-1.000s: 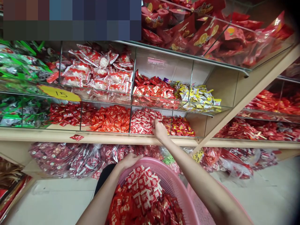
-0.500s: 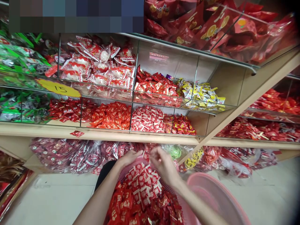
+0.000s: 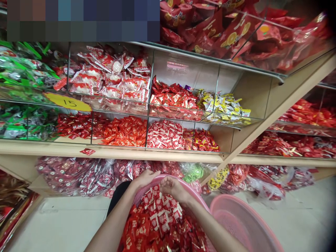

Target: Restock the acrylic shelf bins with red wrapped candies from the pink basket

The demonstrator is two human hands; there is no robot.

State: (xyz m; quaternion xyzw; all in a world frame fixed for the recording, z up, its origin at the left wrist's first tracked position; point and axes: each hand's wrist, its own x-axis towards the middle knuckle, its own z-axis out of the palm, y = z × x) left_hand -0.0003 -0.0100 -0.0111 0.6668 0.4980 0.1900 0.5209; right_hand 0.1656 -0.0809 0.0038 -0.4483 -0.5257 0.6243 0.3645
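A pink plastic basket (image 3: 198,196) stands low in front of me, filled with small wrapped candies. Red-and-white wrapped candies (image 3: 164,211) lie heaped at its far side, with plain red wrapped candies (image 3: 139,227) nearer to me. My left hand (image 3: 146,177) is closed on the far left rim of the basket. Over the red-and-white candies, inside the rim, is my right hand (image 3: 175,189); its fingers curl down and inward, and what they hold, if anything, is hidden.
A second pink basin (image 3: 236,213) sits on the floor at right. Ahead, shelf bins hold red-and-white candies (image 3: 166,134), orange-red candies (image 3: 126,131) and yellow-and-white ones (image 3: 231,106). A yellow price tag (image 3: 68,102) hangs at left. Bagged candies (image 3: 65,175) lie under the shelf. One loose candy (image 3: 87,151) rests on the ledge.
My right hand has come down and back from the basket's far rim to the red-and-white candies inside it. My left hand stays at the rim.
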